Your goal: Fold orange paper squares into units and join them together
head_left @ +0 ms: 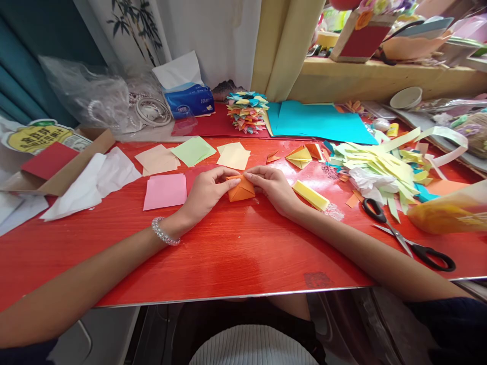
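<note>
An orange piece of folded paper (242, 190), creased across its face, is held between my two hands just above the red table. My left hand (207, 190) pinches its upper left edge with thumb and forefinger. At the upper right corner, the thumb and fingers of my right hand (272, 185) close on the same paper. Pink paper squares (165, 191) lie left of my left hand. Behind the hands are cream squares (233, 155), green squares (194, 151) and peach squares (158, 159). Folded yellow and orange pieces (300, 156) sit beyond my right hand.
Black-handled scissors (409, 238) lie spread near the right front edge, by a heap of paper strips (373, 162). A yellow paper block (310, 195) is beside my right wrist. Farther back stand a ring of folded paper (248, 114), blue sheets (319, 121) and a tissue pack (188, 101).
</note>
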{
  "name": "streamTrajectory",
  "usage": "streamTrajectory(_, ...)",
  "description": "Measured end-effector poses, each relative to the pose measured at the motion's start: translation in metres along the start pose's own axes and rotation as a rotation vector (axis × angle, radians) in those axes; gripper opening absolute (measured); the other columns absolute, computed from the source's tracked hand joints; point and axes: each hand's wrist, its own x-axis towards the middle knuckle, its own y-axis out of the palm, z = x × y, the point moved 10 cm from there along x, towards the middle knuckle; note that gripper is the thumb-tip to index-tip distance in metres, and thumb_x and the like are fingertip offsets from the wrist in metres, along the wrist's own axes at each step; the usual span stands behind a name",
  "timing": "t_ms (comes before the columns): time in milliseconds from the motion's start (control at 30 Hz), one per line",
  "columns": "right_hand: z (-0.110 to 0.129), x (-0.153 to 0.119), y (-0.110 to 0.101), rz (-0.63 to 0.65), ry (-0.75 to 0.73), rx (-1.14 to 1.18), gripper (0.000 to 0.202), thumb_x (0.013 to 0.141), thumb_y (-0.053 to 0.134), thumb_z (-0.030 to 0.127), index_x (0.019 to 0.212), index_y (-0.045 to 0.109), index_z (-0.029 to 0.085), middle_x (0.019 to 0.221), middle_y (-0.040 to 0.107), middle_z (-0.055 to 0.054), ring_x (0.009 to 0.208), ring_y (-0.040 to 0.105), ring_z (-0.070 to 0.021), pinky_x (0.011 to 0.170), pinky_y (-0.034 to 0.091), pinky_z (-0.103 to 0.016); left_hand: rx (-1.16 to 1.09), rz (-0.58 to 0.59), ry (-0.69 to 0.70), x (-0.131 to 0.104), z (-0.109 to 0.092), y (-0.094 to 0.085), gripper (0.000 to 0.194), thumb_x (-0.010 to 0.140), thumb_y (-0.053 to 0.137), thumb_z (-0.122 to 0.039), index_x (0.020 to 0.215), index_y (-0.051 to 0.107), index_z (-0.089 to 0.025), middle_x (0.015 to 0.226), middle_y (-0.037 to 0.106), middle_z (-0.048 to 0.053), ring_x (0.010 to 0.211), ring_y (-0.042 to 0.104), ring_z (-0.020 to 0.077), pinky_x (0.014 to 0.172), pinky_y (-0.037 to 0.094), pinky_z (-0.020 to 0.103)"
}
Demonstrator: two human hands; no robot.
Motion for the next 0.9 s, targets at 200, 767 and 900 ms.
streamTrajectory(200,0.0,0.0,-0.001,-0.006,-0.017,-0.044,0.017,0.082,0.061,0.032,0.08,0.065,0.015,0.072,0.062,0.001,0.064,0.054,-0.0078,0.059,0.043,-0.019,0.024,0.009,-0.067,0.0,0.007,0.001,0.023,0.076,0.066,-0.037,0.082,0.068,-0.015,0.082,0.067,0.003,0.078,0.057,0.0159,0.071,0.043,0.027)
streamTrajectory(767,0.006,-0.002,-0.004,-0.048,-0.036,-0.047,0.016,0.08,0.065,0.031,0.081,0.068,0.016,0.077,0.067,-0.001,0.069,0.059,-0.0098,0.063,0.048,-0.021,-0.046,-0.007,-0.049,0.0,0.006,0.0,0.034,0.085,0.052,-0.047,0.084,0.067,-0.016,0.081,0.065,0.004,0.074,0.056,0.0153,0.066,0.043,0.026)
streamTrajectory(900,0.006,-0.002,-0.012,-0.126,-0.029,0.058,0.014,0.078,0.067,0.03,0.078,0.067,0.016,0.075,0.065,0.0,0.068,0.06,-0.0094,0.064,0.05,-0.021,-0.062,-0.001,-0.069,0.001,0.009,0.001,0.026,0.079,0.063,-0.034,0.098,0.064,-0.016,0.076,0.062,0.0,0.067,0.054,0.0118,0.065,0.043,0.025)
